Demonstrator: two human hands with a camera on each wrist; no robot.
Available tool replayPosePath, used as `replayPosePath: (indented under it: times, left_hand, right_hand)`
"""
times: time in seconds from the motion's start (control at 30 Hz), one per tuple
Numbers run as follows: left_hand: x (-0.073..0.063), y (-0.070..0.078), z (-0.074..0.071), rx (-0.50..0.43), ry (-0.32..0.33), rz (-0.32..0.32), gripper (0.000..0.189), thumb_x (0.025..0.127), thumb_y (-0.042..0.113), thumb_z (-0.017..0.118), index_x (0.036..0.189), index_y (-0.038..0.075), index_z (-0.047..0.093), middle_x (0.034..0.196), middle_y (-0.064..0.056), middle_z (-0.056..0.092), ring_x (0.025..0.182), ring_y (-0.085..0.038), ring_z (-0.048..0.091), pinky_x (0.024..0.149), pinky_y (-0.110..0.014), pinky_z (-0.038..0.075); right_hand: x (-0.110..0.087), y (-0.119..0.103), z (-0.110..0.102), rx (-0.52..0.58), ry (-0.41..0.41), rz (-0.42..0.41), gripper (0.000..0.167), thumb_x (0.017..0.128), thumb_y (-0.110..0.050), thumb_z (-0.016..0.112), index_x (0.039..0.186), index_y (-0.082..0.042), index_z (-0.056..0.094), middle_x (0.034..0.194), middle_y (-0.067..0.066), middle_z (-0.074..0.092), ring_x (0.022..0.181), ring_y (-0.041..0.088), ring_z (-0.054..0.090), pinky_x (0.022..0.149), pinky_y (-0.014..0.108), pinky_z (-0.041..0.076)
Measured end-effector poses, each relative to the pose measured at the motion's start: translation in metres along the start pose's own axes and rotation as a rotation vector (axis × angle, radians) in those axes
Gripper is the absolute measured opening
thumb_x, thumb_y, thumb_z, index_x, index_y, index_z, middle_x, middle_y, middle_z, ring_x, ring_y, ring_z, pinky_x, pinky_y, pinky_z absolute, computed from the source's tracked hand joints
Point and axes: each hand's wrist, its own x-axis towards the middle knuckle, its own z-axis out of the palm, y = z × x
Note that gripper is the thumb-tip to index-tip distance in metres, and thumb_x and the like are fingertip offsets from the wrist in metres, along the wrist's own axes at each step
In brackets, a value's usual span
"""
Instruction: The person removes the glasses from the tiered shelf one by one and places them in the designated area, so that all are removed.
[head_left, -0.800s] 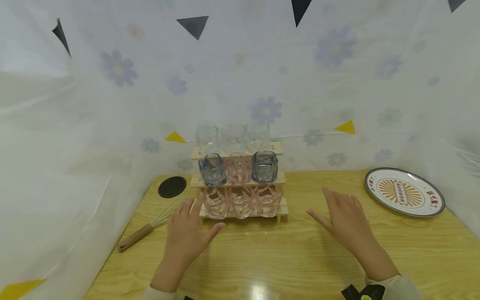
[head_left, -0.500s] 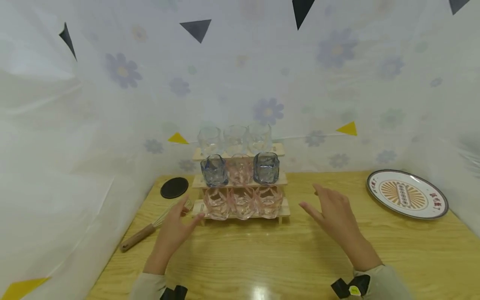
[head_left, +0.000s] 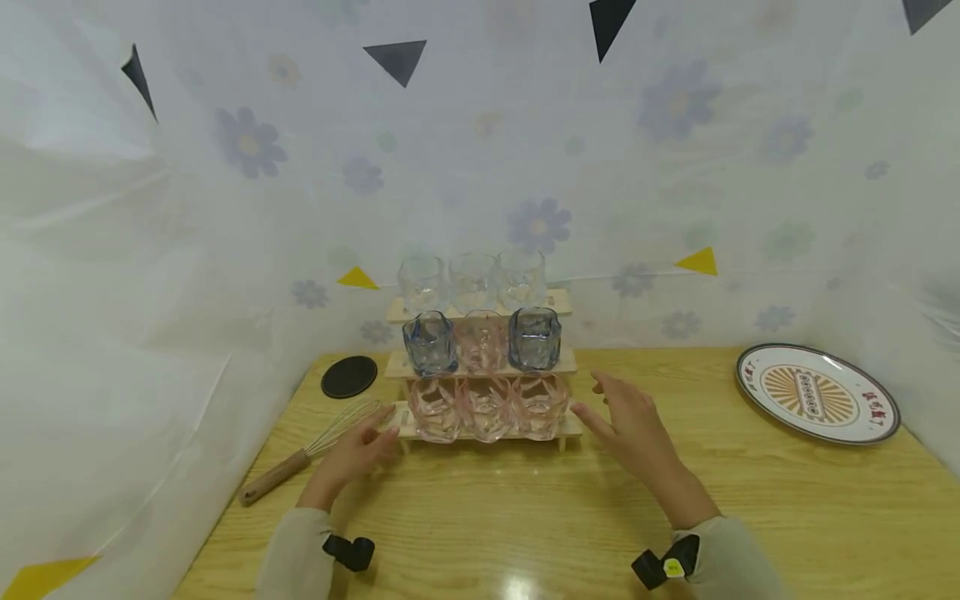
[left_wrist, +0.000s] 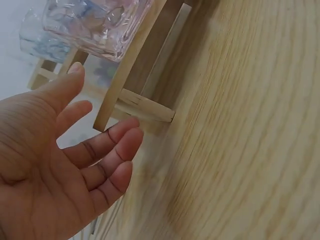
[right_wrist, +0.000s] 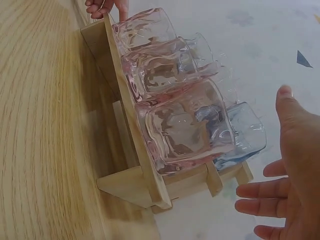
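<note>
A three-tier wooden rack (head_left: pixel 572 428) stands at the back of the table. Its lowest shelf holds three pink glasses (head_left: pixel 486 412); on the middle one a pink glass (head_left: pixel 482 343) stands between two blue glasses (head_left: pixel 535 342), and clear glasses (head_left: pixel 474 279) line the top. My left hand (head_left: pixel 358 452) is at the lowest shelf's left end, thumb above and loosely bent fingers (left_wrist: pixel 131 144) right by the end of the board. Beyond the rack's right end, my right hand (head_left: pixel 633 429) is spread with a gap to the glasses. Neither hand holds anything.
A whisk (head_left: pixel 277 475) with a wooden handle lies left of the rack, close by my left hand. Behind it is a black round disc (head_left: pixel 348 377). A patterned plate (head_left: pixel 817 393) rests at the back right. A flowered sheet (head_left: pixel 465 150) hangs behind the table.
Both hands have moved toward the rack's ends: my left hand has lowered beside the bottom shelf, and my right hand has come leftward, nearer the glasses. The glasses stand as before.
</note>
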Motion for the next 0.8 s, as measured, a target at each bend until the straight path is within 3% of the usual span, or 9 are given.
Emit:
replayPosePath:
  times: [0.1,0.23,0.37,0.63,0.8]
  left_hand:
    - [0.006,-0.005,0.001,-0.041,-0.014,-0.004,0.054,0.098,0.028,0.054,0.145,0.006,0.039,0.095,-0.017,0.067,0.084,-0.028,0.065,0.073,-0.038,0.052]
    - [0.013,-0.013,0.001,-0.195,-0.042,-0.040,0.053,0.097,0.020,0.056,0.144,0.003,0.039,0.091,-0.018,0.067,0.081,-0.024,0.064,0.075,-0.034,0.053]
    - [0.018,-0.020,0.000,-0.324,-0.059,-0.077,0.055,0.096,0.016,0.058,0.144,0.002,0.038,0.082,-0.011,0.068,0.074,-0.016,0.063,0.073,-0.028,0.053]
    - [0.020,-0.023,-0.002,-0.399,-0.070,-0.099,0.056,0.095,0.016,0.059,0.145,0.004,0.037,0.078,-0.003,0.069,0.071,-0.011,0.062,0.073,-0.026,0.052]
    - [0.020,-0.024,-0.001,-0.427,-0.085,-0.114,0.057,0.095,0.015,0.058,0.146,0.004,0.035,0.076,0.001,0.069,0.070,-0.009,0.061,0.072,-0.026,0.051]
  right_hand:
    - [0.002,-0.002,0.005,0.033,-0.008,0.001,0.061,0.095,-0.040,0.055,0.138,0.001,0.042,0.117,0.020,0.059,0.104,0.037,0.055,0.095,0.064,0.029]
    - [0.007,-0.005,0.011,0.097,-0.032,0.020,0.063,0.095,-0.037,0.057,0.142,0.000,0.038,0.124,0.020,0.055,0.111,0.037,0.052,0.094,0.061,0.032]
    - [0.012,-0.007,0.018,0.161,-0.045,0.021,0.067,0.094,-0.037,0.058,0.144,-0.001,0.034,0.131,0.020,0.049,0.116,0.037,0.049,0.091,0.057,0.040]
    - [0.019,-0.009,0.037,0.227,-0.077,-0.001,0.071,0.093,-0.043,0.059,0.145,-0.002,0.033,0.137,0.019,0.043,0.121,0.037,0.045,0.092,0.057,0.041]
    - [0.022,-0.013,0.048,0.253,-0.074,-0.005,0.071,0.090,-0.038,0.065,0.144,-0.004,0.035,0.137,0.018,0.045,0.103,0.028,0.056,0.084,0.048,0.048]
